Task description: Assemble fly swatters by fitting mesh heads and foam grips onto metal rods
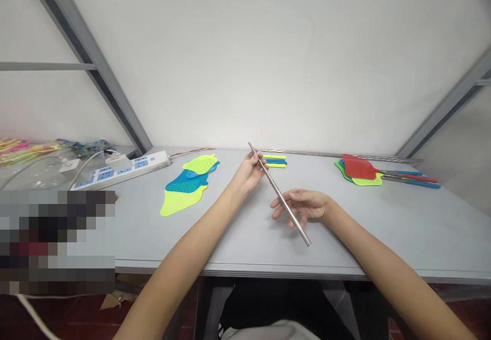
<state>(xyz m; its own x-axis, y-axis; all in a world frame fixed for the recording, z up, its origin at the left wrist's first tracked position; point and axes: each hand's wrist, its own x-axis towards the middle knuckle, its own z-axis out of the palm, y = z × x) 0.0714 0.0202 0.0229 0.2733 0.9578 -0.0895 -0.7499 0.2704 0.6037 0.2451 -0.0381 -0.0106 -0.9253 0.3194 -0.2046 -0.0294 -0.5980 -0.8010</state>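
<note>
A slim silver metal tube [279, 193] slants across the middle of the view, its lower end toward me. Near the upper end, the fingers of my left hand [247, 175] are closed around it. My right hand [307, 205] is below and behind the tube's lower half, fingers apart; whether they touch the tube I cannot tell. Beyond my left hand lie several yellow and blue handles [276, 161]. Left of it, loose fly swatter heads lie overlapping, among them a yellow one [180, 202] and a blue one [186, 182].
At the right lie several complete fly swatters [362, 168] with red, green and yellow heads. More thin metal tubes [318, 153] lie along the back wall. A white power strip [126, 168] with plugs and cables stands at the left, beside clear plastic bags [34, 168]. The lower left is pixelated.
</note>
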